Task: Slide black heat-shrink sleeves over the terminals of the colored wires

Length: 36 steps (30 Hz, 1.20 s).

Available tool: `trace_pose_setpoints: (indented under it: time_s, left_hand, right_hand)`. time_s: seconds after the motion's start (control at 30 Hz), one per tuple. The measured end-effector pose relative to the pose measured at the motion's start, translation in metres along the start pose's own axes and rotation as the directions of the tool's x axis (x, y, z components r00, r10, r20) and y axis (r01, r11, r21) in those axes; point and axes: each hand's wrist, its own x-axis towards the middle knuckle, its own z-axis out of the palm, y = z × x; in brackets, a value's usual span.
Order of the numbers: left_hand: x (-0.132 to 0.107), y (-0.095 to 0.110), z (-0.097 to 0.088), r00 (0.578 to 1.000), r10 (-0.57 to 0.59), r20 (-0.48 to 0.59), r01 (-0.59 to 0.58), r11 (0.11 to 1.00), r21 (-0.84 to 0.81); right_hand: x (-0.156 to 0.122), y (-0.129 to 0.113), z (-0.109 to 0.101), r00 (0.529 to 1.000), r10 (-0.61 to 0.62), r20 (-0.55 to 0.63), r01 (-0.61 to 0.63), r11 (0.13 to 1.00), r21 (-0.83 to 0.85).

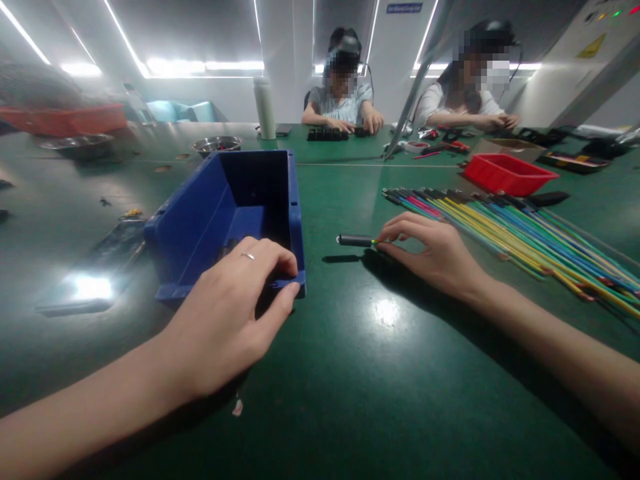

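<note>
My left hand (240, 300) lies over the front lip of a blue plastic bin (180, 220). Its thumb is outside and its index finger curls inside the front right corner, with the lip between them. The other fingertips are hidden in the bin, near some dark pieces (227, 248). To the right, my right hand (430, 250) pinches a yellow-green wire between thumb and fingers, just above the table. A black sleeve (356, 240) covers the wire's end, and a small metal ring terminal (339, 240) sticks out at its left tip.
A row of coloured wires (480, 230) with black-sleeved ends lies at right, before a red tray (510, 175). Behind the bin stand a metal bowl (217, 144) and a pale bottle (265, 110). Two people sit across the green table (350, 373). A glossy phone-like slab (90, 287) lies left.
</note>
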Motion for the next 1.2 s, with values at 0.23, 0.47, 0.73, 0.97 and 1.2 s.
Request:
trace_pose_setpoints:
  time_s: [0.23,0.47,0.73,0.97,1.2]
  left_hand:
    - [-0.001,-0.001,-0.001,1.000,-0.008,0.002,0.008,1.000,-0.008]
    - [-0.001,-0.001,-0.003,1.000,-0.003,0.013,0.003,1.000,-0.002]
    - [0.001,0.000,-0.002,1.000,-0.005,0.017,0.005,1.000,-0.008]
    - [0.000,-0.001,-0.003,1.000,-0.002,0.014,0.002,1.000,-0.011]
    - [0.000,0.000,-0.003,0.999,-0.020,0.026,0.020,1.000,0.002]
  right_hand:
    - [-0.002,0.023,0.002,0.995,0.091,0.044,-0.089,0.995,-0.036]
    - [-0.003,0.027,0.004,0.987,0.138,0.088,-0.131,0.988,-0.080]
    - [0.000,0.030,-0.011,0.976,0.151,0.157,-0.132,0.984,-0.123]
    - [0.003,0.026,-0.007,0.980,0.114,0.164,-0.098,0.990,-0.099]
    - [0.003,0.036,-0.005,0.986,0.106,0.132,-0.090,0.989,-0.118]
